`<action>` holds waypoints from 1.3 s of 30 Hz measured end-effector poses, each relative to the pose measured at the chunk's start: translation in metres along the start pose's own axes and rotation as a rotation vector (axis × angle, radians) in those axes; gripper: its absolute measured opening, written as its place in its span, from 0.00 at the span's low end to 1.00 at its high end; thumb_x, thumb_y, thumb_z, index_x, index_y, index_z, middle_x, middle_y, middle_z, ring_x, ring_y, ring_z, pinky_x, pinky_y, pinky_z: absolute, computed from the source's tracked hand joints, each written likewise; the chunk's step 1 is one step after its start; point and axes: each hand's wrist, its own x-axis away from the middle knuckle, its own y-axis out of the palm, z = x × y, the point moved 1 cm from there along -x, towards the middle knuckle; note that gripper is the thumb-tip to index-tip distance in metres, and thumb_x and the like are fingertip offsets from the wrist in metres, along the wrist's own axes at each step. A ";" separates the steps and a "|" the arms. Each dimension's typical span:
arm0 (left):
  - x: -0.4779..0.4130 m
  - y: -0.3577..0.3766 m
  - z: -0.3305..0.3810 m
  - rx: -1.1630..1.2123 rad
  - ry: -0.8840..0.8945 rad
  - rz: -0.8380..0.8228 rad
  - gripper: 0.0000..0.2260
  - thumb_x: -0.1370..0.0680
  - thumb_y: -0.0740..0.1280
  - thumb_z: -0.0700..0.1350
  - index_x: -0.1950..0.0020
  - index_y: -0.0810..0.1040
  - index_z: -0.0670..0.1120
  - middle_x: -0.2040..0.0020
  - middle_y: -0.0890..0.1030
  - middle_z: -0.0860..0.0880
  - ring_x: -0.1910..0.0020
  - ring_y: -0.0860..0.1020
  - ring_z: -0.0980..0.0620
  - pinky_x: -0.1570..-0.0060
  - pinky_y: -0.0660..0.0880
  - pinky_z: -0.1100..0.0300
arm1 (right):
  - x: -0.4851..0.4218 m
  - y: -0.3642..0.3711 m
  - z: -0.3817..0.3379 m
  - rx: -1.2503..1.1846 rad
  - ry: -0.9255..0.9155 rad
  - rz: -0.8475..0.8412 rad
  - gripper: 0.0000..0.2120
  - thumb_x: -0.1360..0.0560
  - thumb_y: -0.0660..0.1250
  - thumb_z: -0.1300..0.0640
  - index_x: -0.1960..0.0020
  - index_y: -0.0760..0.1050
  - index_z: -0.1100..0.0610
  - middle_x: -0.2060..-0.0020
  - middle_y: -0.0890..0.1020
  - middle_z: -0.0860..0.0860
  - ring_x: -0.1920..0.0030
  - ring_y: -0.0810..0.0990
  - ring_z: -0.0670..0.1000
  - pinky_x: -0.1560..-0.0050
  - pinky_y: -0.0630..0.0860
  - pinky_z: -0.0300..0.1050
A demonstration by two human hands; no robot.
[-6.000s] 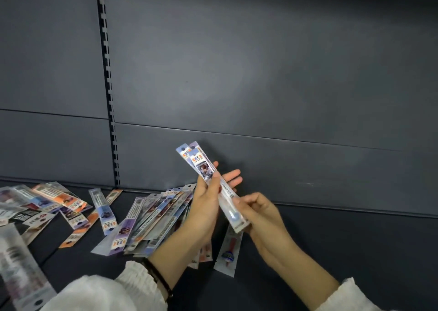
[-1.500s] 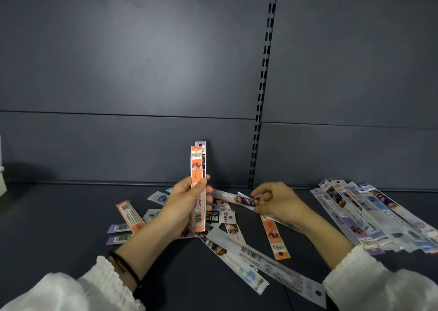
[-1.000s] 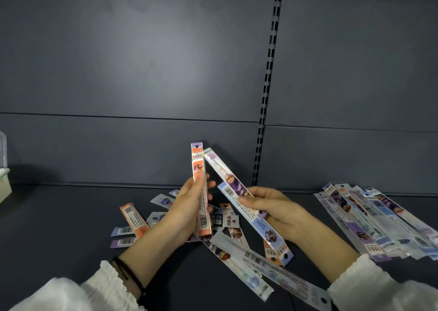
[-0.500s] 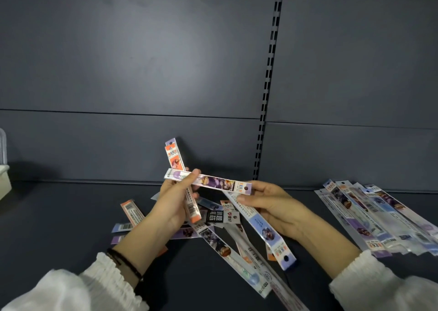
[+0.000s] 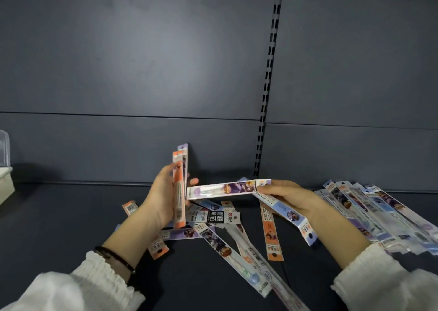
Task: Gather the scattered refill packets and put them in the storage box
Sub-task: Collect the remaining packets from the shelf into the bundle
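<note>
Refill packets [image 5: 270, 233] litter the shelf; left hand [image 5: 163, 200] grips a bundle, right hand [image 5: 290, 200] should square its two packets against it.

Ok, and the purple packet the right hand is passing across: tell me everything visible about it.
The purple packet is a long, narrow, flat sleeve, glossy like plastic film, with a purple character picture near its right end and a paler, see-through stretch toward the left. It lies almost level in the air above the scattered packets. The right hand pinches its right end; its left end reaches the left hand, near the fingertips, though contact is unclear.
</note>
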 end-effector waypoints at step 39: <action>0.016 0.042 -0.030 -0.127 0.200 -0.260 0.28 0.31 0.68 0.57 0.37 0.73 0.41 0.72 0.67 0.54 0.76 0.63 0.59 0.75 0.63 0.67 | 0.009 0.058 0.012 -0.510 -0.191 0.014 0.14 0.35 0.73 0.61 0.50 0.79 0.59 0.58 0.86 0.54 0.54 0.85 0.52 0.50 0.80 0.45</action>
